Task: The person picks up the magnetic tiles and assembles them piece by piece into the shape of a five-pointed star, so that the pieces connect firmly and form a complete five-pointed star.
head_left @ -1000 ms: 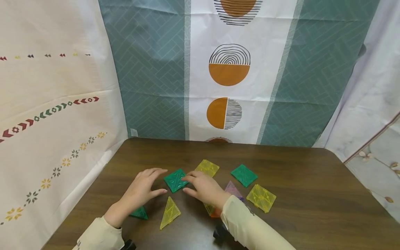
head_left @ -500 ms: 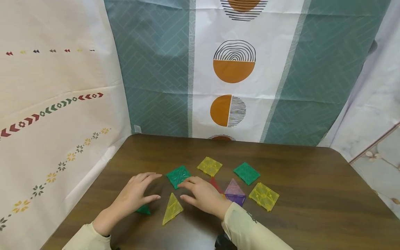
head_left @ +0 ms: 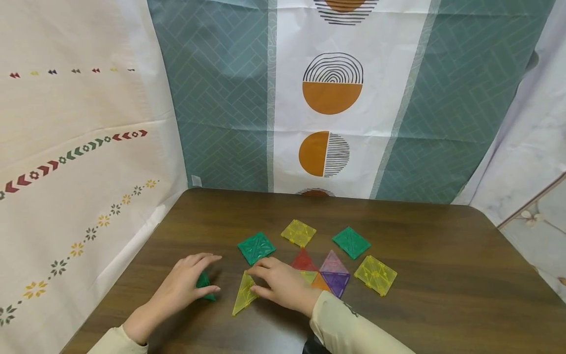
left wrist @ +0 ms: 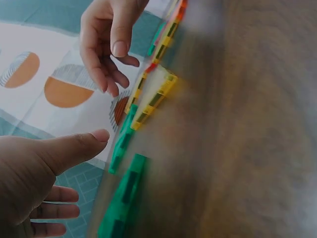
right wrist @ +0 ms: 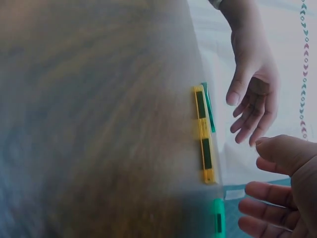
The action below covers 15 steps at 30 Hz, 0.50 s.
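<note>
Right hand [head_left: 284, 285] and left hand [head_left: 182, 281] hung with fingers loosely spread. Between them on the table [head_left: 451, 260] lay a yellow triangle [head_left: 243, 298], narrow tip towards the person, long axis slanting away rightward. Head view hid its right corner; right wrist view bared dark bars [right wrist: 207, 153] along one edge. Beyond sat a green square [head_left: 256, 249].

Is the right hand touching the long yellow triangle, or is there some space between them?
Apart. The right wrist view shows a clear gap: white cloth is visible between the right hand and the long yellow triangle.
</note>
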Motion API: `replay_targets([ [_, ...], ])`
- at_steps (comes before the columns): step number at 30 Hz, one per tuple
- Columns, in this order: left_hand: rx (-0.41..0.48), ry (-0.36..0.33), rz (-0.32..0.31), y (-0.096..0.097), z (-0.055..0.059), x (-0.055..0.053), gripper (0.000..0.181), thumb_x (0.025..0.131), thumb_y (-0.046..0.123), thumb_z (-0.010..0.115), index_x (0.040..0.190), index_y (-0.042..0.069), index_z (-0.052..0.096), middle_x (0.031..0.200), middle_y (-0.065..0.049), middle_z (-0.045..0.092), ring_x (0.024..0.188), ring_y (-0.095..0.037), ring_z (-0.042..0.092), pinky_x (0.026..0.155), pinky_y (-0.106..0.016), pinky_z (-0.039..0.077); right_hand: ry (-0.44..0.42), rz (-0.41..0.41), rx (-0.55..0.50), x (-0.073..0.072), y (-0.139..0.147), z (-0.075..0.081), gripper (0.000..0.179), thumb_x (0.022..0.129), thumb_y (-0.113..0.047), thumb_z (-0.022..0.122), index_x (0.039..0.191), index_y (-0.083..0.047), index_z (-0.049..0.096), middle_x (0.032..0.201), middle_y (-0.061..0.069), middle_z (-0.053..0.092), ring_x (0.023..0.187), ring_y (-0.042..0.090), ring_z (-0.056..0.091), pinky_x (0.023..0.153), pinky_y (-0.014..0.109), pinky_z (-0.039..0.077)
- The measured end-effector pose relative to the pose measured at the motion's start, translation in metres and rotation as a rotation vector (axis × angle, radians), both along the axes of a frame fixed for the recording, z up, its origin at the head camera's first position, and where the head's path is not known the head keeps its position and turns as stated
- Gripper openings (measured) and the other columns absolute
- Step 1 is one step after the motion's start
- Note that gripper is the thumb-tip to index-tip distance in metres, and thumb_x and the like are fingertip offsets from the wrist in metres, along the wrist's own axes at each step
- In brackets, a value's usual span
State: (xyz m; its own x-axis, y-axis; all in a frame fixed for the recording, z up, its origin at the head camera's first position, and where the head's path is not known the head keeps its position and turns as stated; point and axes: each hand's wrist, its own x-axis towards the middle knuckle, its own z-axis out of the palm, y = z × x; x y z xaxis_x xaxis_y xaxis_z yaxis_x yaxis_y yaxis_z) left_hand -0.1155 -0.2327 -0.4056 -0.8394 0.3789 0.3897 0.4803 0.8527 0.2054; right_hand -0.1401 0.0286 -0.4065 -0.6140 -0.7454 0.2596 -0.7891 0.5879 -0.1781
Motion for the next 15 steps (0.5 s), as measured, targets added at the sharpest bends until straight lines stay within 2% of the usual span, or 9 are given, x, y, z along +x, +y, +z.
replay_targets([
  [5,-0.007,0.001,0.029,-0.003,-0.006,0.002,0.063,0.065,0.035,0.086,0.12,0.013,0.064,0.115,-0.009,0.066,0.105,-0.032,0.062,0.087,-0.053,0.048,0.019,0.037,0.038,-0.001,-0.002,-0.004,0.035,0.092,-0.037,0.064,0.121,-0.019,0.066,0.117,-0.003,0.063,0.108,0.01,0.059,0.091,0.022,0.05],
  [15,-0.022,-0.029,0.097,-0.005,-0.017,0.004,0.067,0.065,0.039,0.085,0.122,0.012,0.062,0.115,-0.012,0.065,0.105,-0.034,0.061,0.092,-0.053,0.046,0.066,0.083,0.092,-0.002,-0.004,-0.012,0.028,0.091,-0.036,0.065,0.115,-0.022,0.07,0.113,-0.004,0.066,0.103,0.011,0.059,0.088,0.021,0.049],
])
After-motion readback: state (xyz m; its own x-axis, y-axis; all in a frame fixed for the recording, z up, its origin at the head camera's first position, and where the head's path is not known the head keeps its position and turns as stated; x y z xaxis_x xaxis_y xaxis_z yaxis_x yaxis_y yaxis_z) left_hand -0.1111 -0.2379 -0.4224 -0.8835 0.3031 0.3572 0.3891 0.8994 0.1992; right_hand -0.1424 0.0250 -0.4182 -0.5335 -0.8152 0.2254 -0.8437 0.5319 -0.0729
